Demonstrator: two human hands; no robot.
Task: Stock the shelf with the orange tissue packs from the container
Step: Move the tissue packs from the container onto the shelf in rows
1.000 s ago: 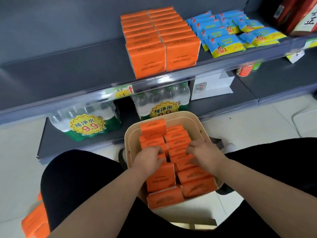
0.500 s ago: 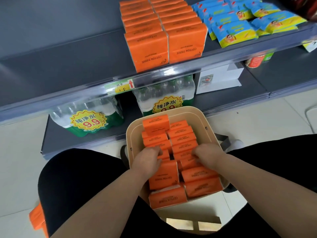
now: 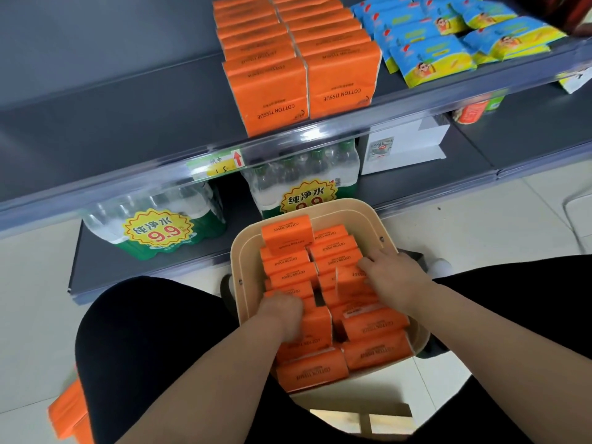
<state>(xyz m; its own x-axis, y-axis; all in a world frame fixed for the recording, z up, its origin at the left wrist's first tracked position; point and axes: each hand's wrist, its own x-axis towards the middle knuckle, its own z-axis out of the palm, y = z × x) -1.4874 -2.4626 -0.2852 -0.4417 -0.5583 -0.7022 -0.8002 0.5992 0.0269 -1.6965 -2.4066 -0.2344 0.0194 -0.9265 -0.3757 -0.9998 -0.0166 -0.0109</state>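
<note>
both hands reaching into the beige container (image 3: 378, 219) between the knees, among orange tissue packs (image 3: 373, 325) filling it in two rows. left hand (image 3: 282, 312) curling down over a pack in the left row; actual grasp cannot be told. right hand (image 3: 389, 272) pressing on a tilted pack (image 3: 350, 282) in the right row, fingers around it. more orange packs (image 3: 342, 81) sitting in two rows on the far shelf (image 3: 134, 116), blue-yellow packets (image 3: 432, 59) just right of them. bottled water (image 3: 160, 225) standing below.
</note>
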